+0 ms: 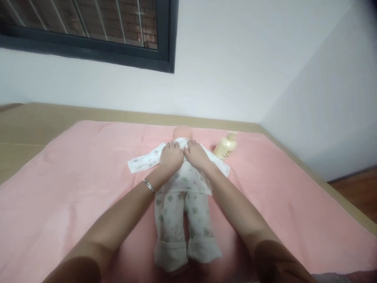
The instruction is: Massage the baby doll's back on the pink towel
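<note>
A baby doll [183,132] lies stretched out on a pink sheet, its head toward the wall. It wears a white printed shirt [185,179] with the sleeves spread wide, and matching trousers [173,212] with folded cuffs. My left hand [171,156] rests flat on the upper part of the shirt, fingers extended toward the doll's head. Beside it, my right hand [196,154] lies on the other side of the shirt, its fingers also laid out and its thumb near my left hand. Both hands cover much of the doll's upper body.
A pale yellow bottle [226,147] leans tilted on the sheet, just right of the doll's shoulder. The pink sheet [97,165] covers a tan surface [59,114] that meets a white wall [224,70]. A dark-framed window [166,35] is at upper left.
</note>
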The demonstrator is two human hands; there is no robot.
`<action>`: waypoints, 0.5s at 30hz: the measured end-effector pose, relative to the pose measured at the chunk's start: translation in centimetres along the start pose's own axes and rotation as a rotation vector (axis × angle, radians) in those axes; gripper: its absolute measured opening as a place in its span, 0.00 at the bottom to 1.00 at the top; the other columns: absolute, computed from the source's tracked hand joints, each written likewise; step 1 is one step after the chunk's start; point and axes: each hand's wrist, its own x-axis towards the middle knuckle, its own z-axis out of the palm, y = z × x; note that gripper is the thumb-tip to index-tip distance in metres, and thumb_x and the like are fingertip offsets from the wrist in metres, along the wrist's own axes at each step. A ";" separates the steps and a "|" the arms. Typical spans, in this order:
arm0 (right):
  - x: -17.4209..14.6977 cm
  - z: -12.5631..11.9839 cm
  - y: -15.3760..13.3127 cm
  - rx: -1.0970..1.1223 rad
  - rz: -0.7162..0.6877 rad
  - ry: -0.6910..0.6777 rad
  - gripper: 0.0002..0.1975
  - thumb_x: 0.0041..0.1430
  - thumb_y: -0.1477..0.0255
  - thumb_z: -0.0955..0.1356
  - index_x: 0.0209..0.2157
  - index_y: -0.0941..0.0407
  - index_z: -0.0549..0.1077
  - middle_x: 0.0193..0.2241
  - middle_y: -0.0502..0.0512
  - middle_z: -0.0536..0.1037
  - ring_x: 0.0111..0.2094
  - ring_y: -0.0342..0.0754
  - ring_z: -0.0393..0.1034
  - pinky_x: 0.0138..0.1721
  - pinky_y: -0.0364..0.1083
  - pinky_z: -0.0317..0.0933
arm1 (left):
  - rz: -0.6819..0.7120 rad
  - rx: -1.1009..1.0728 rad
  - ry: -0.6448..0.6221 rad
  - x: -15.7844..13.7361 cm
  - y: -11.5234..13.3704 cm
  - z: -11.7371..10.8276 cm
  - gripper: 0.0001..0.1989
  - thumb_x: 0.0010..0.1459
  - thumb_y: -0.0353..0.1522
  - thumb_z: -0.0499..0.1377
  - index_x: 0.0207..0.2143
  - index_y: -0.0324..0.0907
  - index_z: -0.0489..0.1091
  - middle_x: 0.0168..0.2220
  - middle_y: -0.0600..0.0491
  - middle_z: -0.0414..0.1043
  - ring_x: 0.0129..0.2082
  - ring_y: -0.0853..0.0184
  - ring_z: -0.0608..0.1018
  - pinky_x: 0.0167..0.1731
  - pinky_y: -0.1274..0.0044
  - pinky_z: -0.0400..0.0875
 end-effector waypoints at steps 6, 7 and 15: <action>0.3 0.3 1.0 0.058 -0.041 -0.026 0.25 0.69 0.67 0.55 0.59 0.68 0.66 0.61 0.72 0.68 0.62 0.60 0.62 0.64 0.55 0.54 | -0.005 -0.049 -0.019 0.2 -0.2 0.2 0.24 0.68 0.31 0.44 0.59 0.24 0.64 0.58 0.30 0.68 0.60 0.48 0.69 0.60 0.60 0.63; 0.4 0.4 1.3 0.074 -0.035 -0.036 0.26 0.69 0.65 0.56 0.60 0.67 0.64 0.62 0.72 0.67 0.63 0.60 0.60 0.65 0.55 0.53 | -0.013 -0.061 -0.026 0.2 -0.2 0.2 0.24 0.69 0.31 0.43 0.60 0.24 0.63 0.59 0.30 0.67 0.61 0.48 0.69 0.61 0.60 0.62; 0.3 0.6 1.1 0.013 0.112 -0.034 0.32 0.71 0.62 0.55 0.65 0.72 0.59 0.67 0.76 0.59 0.70 0.65 0.51 0.69 0.59 0.45 | 0.039 -0.135 -0.002 -0.5 1.2 1.2 0.26 0.63 0.26 0.46 0.62 0.26 0.63 0.66 0.32 0.61 0.69 0.47 0.61 0.67 0.57 0.54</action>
